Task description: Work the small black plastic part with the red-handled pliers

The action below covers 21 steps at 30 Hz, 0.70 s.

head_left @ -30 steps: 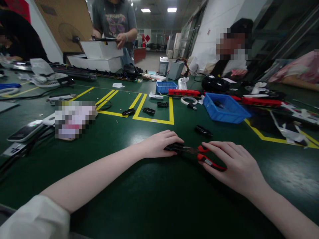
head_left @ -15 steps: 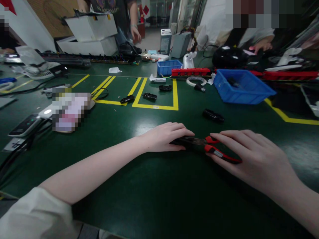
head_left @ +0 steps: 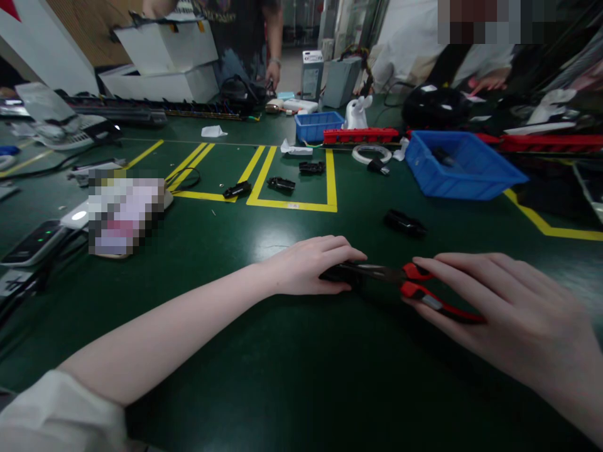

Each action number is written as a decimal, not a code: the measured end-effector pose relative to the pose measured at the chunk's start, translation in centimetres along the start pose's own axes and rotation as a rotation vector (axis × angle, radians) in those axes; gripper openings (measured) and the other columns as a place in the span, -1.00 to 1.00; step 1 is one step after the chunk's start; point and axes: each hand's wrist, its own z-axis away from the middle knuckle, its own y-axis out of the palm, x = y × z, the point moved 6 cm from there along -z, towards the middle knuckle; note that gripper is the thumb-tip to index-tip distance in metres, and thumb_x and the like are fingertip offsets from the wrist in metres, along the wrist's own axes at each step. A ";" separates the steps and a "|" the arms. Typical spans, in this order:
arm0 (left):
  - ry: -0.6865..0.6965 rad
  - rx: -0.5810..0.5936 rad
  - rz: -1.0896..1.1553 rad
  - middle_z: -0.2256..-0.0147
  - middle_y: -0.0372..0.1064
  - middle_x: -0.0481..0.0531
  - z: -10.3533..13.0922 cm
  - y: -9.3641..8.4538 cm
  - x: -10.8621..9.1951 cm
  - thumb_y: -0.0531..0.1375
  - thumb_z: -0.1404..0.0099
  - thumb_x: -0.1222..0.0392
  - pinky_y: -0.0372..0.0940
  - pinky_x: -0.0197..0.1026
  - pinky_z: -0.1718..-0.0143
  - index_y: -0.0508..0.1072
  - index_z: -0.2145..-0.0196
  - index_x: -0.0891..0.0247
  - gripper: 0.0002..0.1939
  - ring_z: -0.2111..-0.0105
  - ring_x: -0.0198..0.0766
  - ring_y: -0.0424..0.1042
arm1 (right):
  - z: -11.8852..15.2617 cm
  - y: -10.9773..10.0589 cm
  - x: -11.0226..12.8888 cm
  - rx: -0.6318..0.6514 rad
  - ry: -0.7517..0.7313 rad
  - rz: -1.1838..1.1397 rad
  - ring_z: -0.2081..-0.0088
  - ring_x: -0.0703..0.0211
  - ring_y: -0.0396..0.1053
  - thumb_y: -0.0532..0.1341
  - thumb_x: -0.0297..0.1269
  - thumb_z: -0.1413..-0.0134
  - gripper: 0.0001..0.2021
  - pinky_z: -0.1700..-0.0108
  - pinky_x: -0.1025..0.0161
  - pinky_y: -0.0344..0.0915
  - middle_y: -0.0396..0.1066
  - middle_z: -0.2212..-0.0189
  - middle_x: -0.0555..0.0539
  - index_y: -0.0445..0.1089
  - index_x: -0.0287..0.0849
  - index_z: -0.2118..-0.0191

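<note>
Holding, left hand (head_left: 313,270): clamped on black part (head_left: 342,274)
Right hand (head_left: 522,307): clamped on red-handled pliers (head_left: 417,292)
Plier step: seemingly working the part; steady bracing required

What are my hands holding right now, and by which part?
Your right hand holds the pliers by their red handles. Your left hand grips a small black part; fingers hide where exactly.
</note>
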 end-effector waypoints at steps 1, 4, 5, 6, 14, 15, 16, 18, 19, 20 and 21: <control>-0.009 -0.001 0.009 -0.01 0.34 0.16 0.0 0.0 0.0 0.23 -0.34 0.19 0.34 -0.11 0.06 0.28 -0.14 0.24 -0.56 0.03 -0.13 0.39 | 0.0 -0.1 0.0 0.005 0.004 0.005 0.21 -0.11 0.46 0.27 -0.17 -0.13 -0.52 0.31 0.01 0.32 0.49 0.11 -0.13 0.29 0.10 -0.19; -0.029 -0.008 0.033 0.00 0.34 0.15 -0.1 -0.1 0.0 0.23 -0.33 0.20 0.35 -0.13 0.07 0.28 -0.13 0.23 -0.56 0.04 -0.14 0.40 | 0.0 -0.2 0.0 0.029 0.007 0.039 0.22 -0.16 0.45 0.21 -0.16 -0.18 -0.51 0.33 -0.03 0.31 0.48 0.12 -0.17 0.24 0.08 -0.23; -0.031 -0.006 0.037 0.01 0.34 0.14 -0.2 -0.1 0.0 0.23 -0.33 0.20 0.35 -0.13 0.07 0.28 -0.13 0.23 -0.56 0.05 -0.14 0.40 | 0.0 -0.1 0.0 0.040 -0.001 0.057 0.22 -0.18 0.45 0.19 -0.16 -0.19 -0.51 0.33 -0.04 0.30 0.48 0.13 -0.19 0.23 0.05 -0.24; -0.030 -0.004 0.038 0.01 0.35 0.14 -0.2 -0.1 0.0 0.23 -0.33 0.20 0.35 -0.13 0.07 0.28 -0.13 0.23 -0.56 0.05 -0.14 0.40 | -0.1 0.0 0.0 0.050 -0.012 0.072 0.22 -0.20 0.45 0.17 -0.16 -0.20 -0.50 0.34 -0.05 0.29 0.48 0.13 -0.21 0.22 0.02 -0.25; -0.010 0.009 0.037 0.01 0.34 0.17 -0.2 0.1 0.3 0.22 -0.34 0.22 0.35 -0.12 0.06 0.27 -0.14 0.28 -0.55 0.05 -0.14 0.39 | -0.3 0.2 0.0 0.081 -0.038 0.105 0.17 -0.22 0.45 0.18 -0.20 -0.19 -0.44 0.23 -0.07 0.28 0.48 0.09 -0.19 0.16 0.03 -0.31; -0.007 0.010 0.043 0.01 0.34 0.17 -0.2 0.1 0.4 0.22 -0.34 0.23 0.35 -0.12 0.07 0.26 -0.15 0.28 -0.55 0.05 -0.14 0.39 | -0.4 0.2 -0.1 0.085 -0.036 0.106 0.16 -0.22 0.45 0.18 -0.20 -0.20 -0.44 0.21 -0.08 0.29 0.48 0.08 -0.18 0.17 0.03 -0.30; -0.005 0.009 0.051 0.01 0.34 0.17 -0.2 0.1 0.4 0.22 -0.33 0.23 0.35 -0.12 0.06 0.26 -0.15 0.27 -0.54 0.05 -0.14 0.39 | -0.5 0.1 0.0 0.087 -0.037 0.106 0.16 -0.22 0.45 0.18 -0.20 -0.20 -0.46 0.21 -0.08 0.29 0.48 0.08 -0.18 0.19 0.01 -0.29; -0.002 0.008 0.065 0.01 0.34 0.18 -0.3 0.1 0.5 0.22 -0.33 0.24 0.35 -0.12 0.06 0.26 -0.15 0.27 -0.54 0.05 -0.14 0.39 | -0.6 0.1 0.0 0.091 -0.046 0.104 0.15 -0.22 0.44 0.17 -0.22 -0.21 -0.50 0.20 -0.09 0.29 0.47 0.07 -0.20 0.24 -0.05 -0.26; -0.003 0.007 0.067 0.01 0.34 0.18 -0.3 0.1 0.5 0.22 -0.33 0.24 0.35 -0.12 0.05 0.26 -0.15 0.28 -0.54 0.05 -0.14 0.39 | -0.6 0.1 0.0 0.092 -0.053 0.103 0.15 -0.22 0.44 0.17 -0.22 -0.21 -0.52 0.21 -0.09 0.29 0.47 0.07 -0.21 0.26 -0.09 -0.24; -0.005 0.005 0.067 0.01 0.34 0.19 -0.3 0.1 0.6 0.22 -0.33 0.24 0.35 -0.12 0.05 0.26 -0.15 0.29 -0.54 0.05 -0.14 0.38 | -0.6 0.1 0.0 0.093 -0.057 0.103 0.15 -0.22 0.43 0.17 -0.23 -0.21 -0.54 0.21 -0.08 0.29 0.47 0.07 -0.22 0.28 -0.12 -0.22; -0.006 0.005 0.068 0.00 0.34 0.19 -0.3 0.0 0.6 0.21 -0.34 0.25 0.35 -0.12 0.05 0.27 -0.15 0.30 -0.55 0.05 -0.14 0.38 | -0.7 0.1 -0.1 0.095 -0.058 0.103 0.15 -0.21 0.43 0.17 -0.23 -0.21 -0.55 0.21 -0.08 0.30 0.47 0.07 -0.21 0.29 -0.12 -0.21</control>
